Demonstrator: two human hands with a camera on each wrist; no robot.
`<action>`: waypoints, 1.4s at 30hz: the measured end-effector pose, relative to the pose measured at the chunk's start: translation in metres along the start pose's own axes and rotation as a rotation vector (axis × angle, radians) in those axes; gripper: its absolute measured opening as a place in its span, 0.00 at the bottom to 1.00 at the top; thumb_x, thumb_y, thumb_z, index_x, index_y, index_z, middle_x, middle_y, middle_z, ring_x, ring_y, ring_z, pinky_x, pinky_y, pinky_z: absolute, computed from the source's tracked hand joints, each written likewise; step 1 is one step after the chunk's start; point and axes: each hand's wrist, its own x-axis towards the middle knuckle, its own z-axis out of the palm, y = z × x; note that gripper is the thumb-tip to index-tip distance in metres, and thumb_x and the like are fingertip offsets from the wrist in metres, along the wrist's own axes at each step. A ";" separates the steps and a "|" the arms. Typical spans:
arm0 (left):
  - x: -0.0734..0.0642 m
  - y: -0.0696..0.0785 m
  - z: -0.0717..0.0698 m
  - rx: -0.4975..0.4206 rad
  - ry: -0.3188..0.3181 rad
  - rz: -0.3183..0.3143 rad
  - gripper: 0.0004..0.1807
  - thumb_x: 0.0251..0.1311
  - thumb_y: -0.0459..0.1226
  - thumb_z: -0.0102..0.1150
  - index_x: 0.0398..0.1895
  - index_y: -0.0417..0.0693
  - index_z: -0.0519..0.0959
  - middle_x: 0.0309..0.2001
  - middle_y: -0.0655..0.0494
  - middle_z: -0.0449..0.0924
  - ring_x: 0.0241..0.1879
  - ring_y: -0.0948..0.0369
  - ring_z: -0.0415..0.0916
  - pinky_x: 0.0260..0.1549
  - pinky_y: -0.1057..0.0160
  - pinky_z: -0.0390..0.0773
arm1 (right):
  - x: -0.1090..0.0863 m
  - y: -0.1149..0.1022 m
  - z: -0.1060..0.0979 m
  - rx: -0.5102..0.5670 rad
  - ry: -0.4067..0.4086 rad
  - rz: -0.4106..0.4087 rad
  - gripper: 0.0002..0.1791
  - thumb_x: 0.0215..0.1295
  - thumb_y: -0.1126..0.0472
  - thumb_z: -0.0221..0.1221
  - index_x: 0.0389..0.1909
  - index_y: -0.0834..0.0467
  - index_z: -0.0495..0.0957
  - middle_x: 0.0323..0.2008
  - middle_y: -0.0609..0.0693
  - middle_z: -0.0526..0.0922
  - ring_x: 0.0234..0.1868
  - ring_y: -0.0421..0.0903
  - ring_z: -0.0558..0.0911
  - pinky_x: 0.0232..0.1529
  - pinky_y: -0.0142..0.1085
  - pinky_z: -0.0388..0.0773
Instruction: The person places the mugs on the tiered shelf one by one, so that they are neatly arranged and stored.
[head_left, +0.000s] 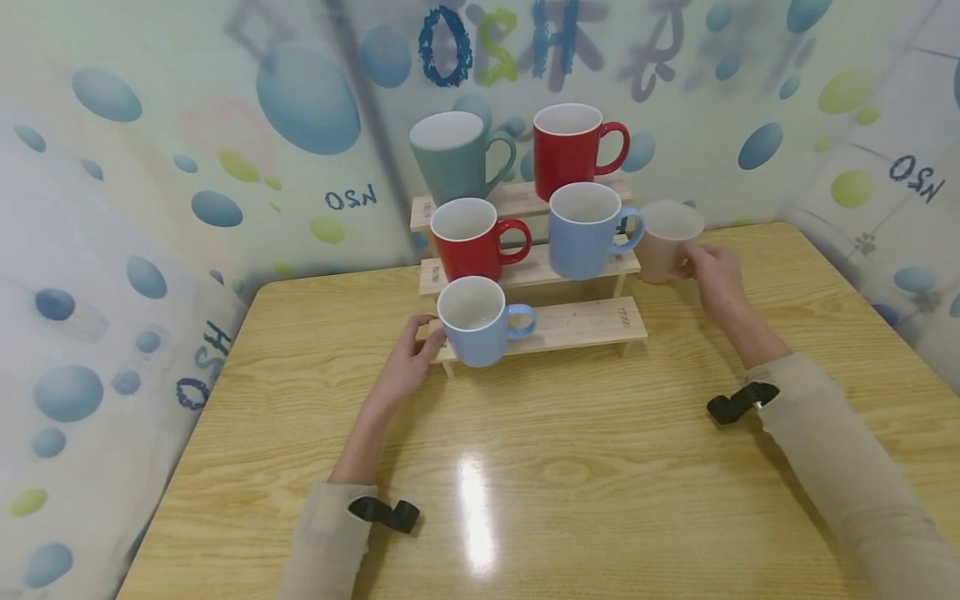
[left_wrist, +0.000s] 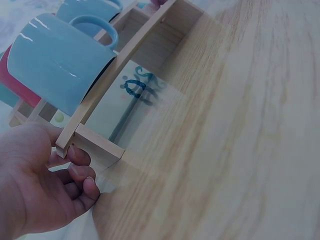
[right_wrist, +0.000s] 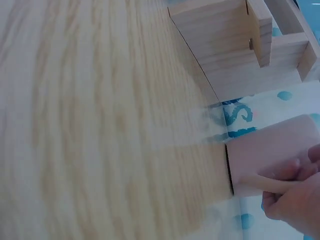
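My left hand (head_left: pixel 408 358) pinches the left end of the lowest step of a three-step wooden rack (head_left: pixel 573 325); the left wrist view shows fingertips curled around the board's end (left_wrist: pixel 65 145). A light blue mug (head_left: pixel 480 337) stands on that step just beside these fingers. To the right of the rack, my right hand (head_left: pixel 720 279) grips a pale pink mug (head_left: pixel 663 237) by its handle (right_wrist: pixel 272 184). This mug is upright, close to the table's back edge. Part of its handle is hidden by the fingers.
On the middle step stand a red mug (head_left: pixel 465 246) and another light blue mug (head_left: pixel 583 233). A teal mug (head_left: pixel 453 162) and a second red mug (head_left: pixel 566 154) occupy the top step. The wooden table (head_left: pixel 570 467) ends at a patterned curtain (head_left: pixel 315 200).
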 end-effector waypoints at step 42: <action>0.003 -0.004 0.000 -0.030 -0.009 -0.004 0.20 0.81 0.41 0.43 0.67 0.40 0.61 0.66 0.33 0.69 0.63 0.45 0.69 0.53 0.47 0.72 | -0.047 -0.029 -0.055 0.627 -0.177 -0.288 0.21 0.60 0.89 0.42 0.11 0.71 0.67 0.12 0.51 0.66 0.18 0.43 0.75 0.26 0.31 0.81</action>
